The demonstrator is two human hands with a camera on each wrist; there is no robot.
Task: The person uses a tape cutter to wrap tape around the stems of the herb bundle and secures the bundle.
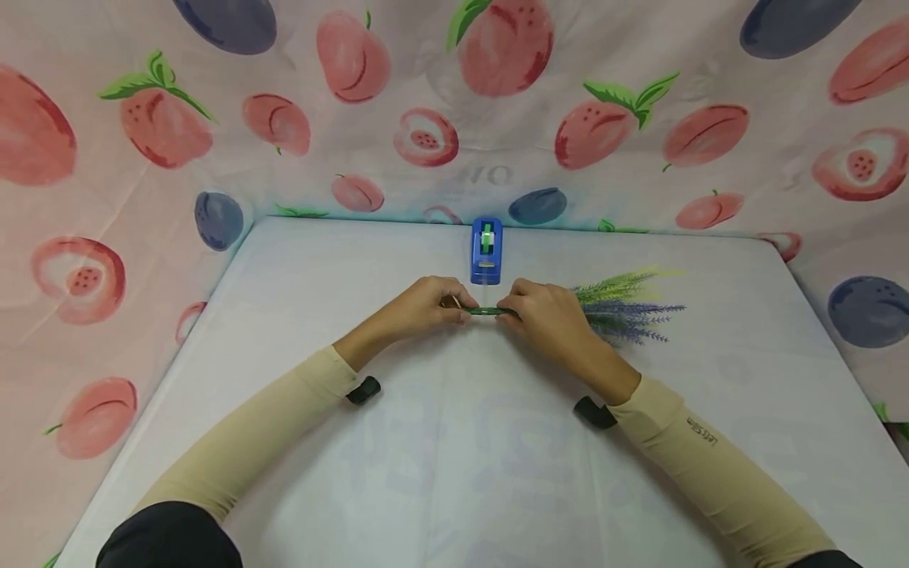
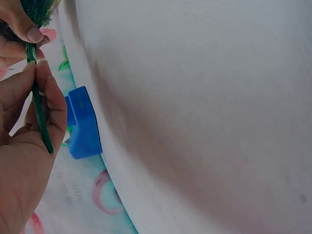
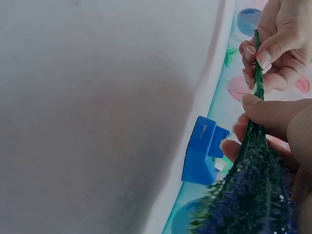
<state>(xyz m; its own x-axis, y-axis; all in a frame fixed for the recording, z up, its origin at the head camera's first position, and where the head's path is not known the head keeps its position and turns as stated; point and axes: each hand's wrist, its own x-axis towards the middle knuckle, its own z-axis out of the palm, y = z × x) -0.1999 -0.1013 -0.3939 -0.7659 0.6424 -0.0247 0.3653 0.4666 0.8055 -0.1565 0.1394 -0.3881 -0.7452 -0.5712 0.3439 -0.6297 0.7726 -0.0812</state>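
Note:
A bunch of artificial lavender [image 1: 628,309], with purple and yellow-green sprigs, lies sideways across both hands, its heads to the right. My left hand [image 1: 429,304] pinches the green stems [image 2: 40,114] near their cut end. Closer to the flowers, my right hand [image 1: 550,315] grips the same stems between thumb and fingers. Between the two hands a short length of stem shows, with a shiny clear band on it in the right wrist view. Just beyond the hands stands a blue tape dispenser [image 1: 486,252]; a faint clear strip seems to run from it toward the stems.
A white-covered table [image 1: 440,457] spreads beneath the arms. Behind and beside it hangs a cloth [image 1: 284,71] printed with peaches and plums. Small black wrist cameras [image 1: 595,412] are worn under both sleeves.

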